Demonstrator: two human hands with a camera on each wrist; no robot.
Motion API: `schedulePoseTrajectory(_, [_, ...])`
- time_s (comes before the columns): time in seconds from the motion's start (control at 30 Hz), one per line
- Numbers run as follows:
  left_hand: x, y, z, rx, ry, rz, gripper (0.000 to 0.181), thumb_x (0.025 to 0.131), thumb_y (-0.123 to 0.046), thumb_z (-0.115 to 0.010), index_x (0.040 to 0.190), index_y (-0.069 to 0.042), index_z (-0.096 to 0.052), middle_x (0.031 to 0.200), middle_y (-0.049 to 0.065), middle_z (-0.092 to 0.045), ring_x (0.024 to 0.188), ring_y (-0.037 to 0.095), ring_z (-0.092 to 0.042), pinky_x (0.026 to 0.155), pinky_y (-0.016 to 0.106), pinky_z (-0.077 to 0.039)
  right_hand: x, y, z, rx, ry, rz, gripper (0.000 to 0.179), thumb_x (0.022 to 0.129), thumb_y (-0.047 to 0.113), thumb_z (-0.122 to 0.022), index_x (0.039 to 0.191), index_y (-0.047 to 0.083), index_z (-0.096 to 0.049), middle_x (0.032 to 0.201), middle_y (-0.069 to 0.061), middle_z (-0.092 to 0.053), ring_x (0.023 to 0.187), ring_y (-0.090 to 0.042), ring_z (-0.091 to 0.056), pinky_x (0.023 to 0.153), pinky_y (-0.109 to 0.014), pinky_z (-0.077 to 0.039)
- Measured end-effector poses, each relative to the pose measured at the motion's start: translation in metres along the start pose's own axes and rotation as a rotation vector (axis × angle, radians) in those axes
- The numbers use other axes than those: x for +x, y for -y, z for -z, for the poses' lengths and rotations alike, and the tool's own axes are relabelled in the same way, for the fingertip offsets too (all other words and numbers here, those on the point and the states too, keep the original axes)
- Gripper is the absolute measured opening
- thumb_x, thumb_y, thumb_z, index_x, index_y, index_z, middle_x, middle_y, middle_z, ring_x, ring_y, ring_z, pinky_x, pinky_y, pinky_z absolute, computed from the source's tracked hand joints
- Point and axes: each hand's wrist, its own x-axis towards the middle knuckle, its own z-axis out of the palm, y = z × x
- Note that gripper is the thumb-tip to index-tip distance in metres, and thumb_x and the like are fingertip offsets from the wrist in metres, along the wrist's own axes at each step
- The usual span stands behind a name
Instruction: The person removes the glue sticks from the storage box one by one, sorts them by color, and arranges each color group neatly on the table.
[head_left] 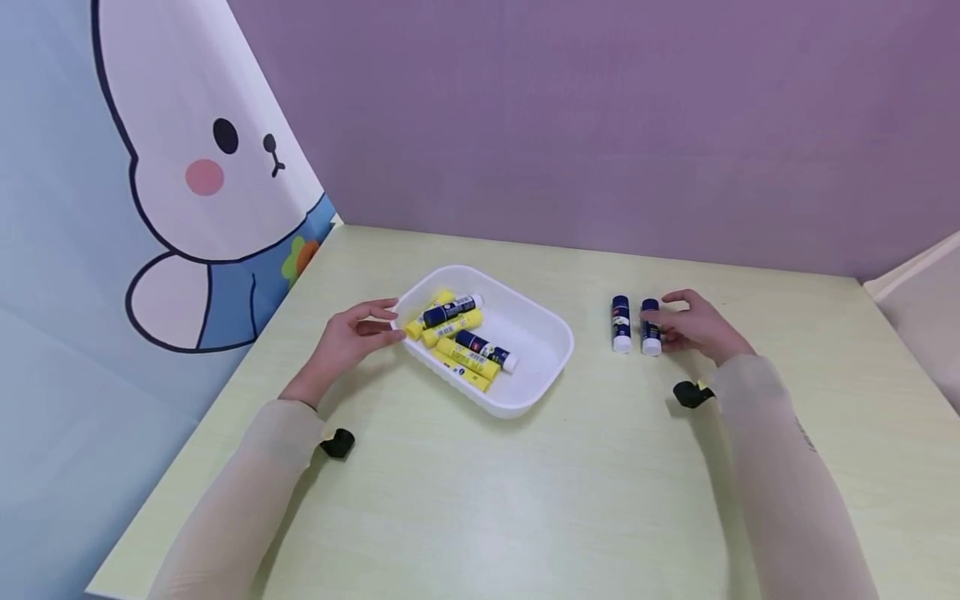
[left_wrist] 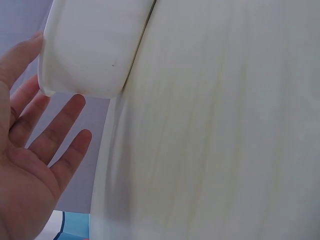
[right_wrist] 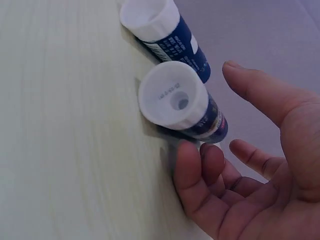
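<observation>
"How many glue sticks are in the white tray [head_left: 542, 337]?"
"Six: four yellow sticks [head_left: 468, 358] and two dark blue sticks [head_left: 453, 311], bunched toward its left end."
"And on the table [head_left: 480, 508]?"
"Two more blue sticks [head_left: 621, 323], side by side, right of the tray."
"The two hands?"
"Left hand [head_left: 347, 340]: fingers spread at the tray's left end, grasping nothing. Right hand [head_left: 697, 327]: fingers loosely bent, thumb apart, beside the nearer blue stick, gripping nothing."

The pale, grained worktop [head_left: 487, 500] here carries a white tray [head_left: 536, 342] and, off to its right, two navy tubes [head_left: 621, 323] lying side by side, just apart.
</observation>
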Motion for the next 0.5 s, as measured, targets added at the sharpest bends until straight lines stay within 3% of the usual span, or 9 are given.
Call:
schedulePoseTrajectory(0.23, [0.0006,0.0014,-0.0007,0.008,-0.007,-0.002,0.037,0.09,-0.02,-0.077,0.121,-0.003,-0.066,0.149,0.003,-0.049,0.114,0.031,-0.062,0.087,0.025,-0.055,-0.003,-0.0002,0.0064,-0.009,0.002,0.025,0.086,0.097,0.036,-0.066,0.153,-0.001,-0.012,0.103,-0.01,-0.053,0.08,-0.018,-0.057,0.078,-0.033,-0.057])
schedulePoseTrajectory(0.5, [0.0008,0.0032,-0.0014,0.025,-0.015,-0.007,0.038,0.09,-0.022,-0.077,0.121,-0.003,-0.066,0.149,0.004,-0.049,0.114,0.03,-0.063,0.089,0.028,-0.055,-0.0083,0.0085,0.0046,-0.024,-0.007,0.047,0.085,0.097,0.038,-0.065,0.152,-0.002,-0.014,0.114,-0.018,-0.048,0.08,-0.018,-0.059,0.078,-0.03,-0.056])
